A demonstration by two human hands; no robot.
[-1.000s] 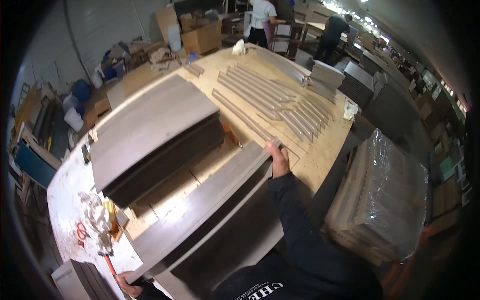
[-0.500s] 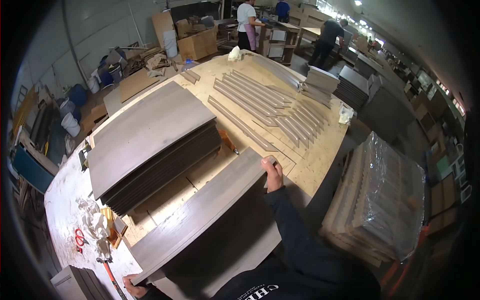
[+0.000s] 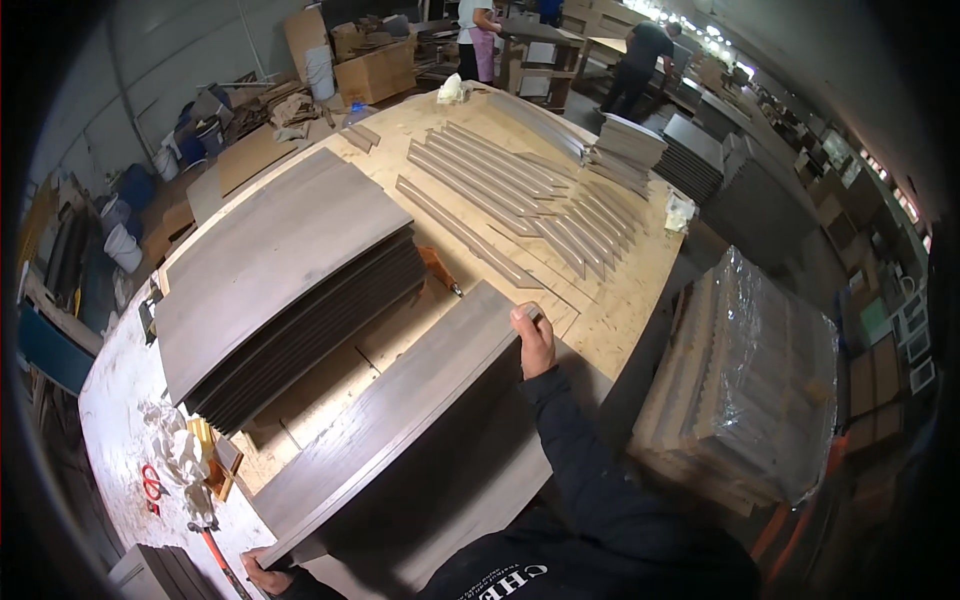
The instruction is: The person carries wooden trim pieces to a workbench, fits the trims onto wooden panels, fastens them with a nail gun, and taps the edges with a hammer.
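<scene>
A long grey-brown wooden panel (image 3: 385, 410) lies slantwise in front of me, gripped at both ends. My right hand (image 3: 535, 342) closes around its far right corner, thumb on top. At the near left end, my left hand (image 3: 266, 574) is closed on the other corner, its fingers partly hidden by the panel. Under its near edge, a second flat panel (image 3: 505, 490) shows, mostly in shadow. Just beyond stands a neat stack of similar panels (image 3: 290, 265) on the worktable (image 3: 610, 335).
Several trim strips (image 3: 480, 182) lie across the table's far part. An orange tool (image 3: 438, 270) rests beside the stack. Red-handled scissors (image 3: 151, 482) and crumpled white wrapping (image 3: 178, 445) lie at left. A plastic-wrapped pile (image 3: 745, 380) stands at right. Two people work in the background.
The surroundings have shifted slightly left and up in the picture. Both hands keep hold of the panel, with little other visible movement.
</scene>
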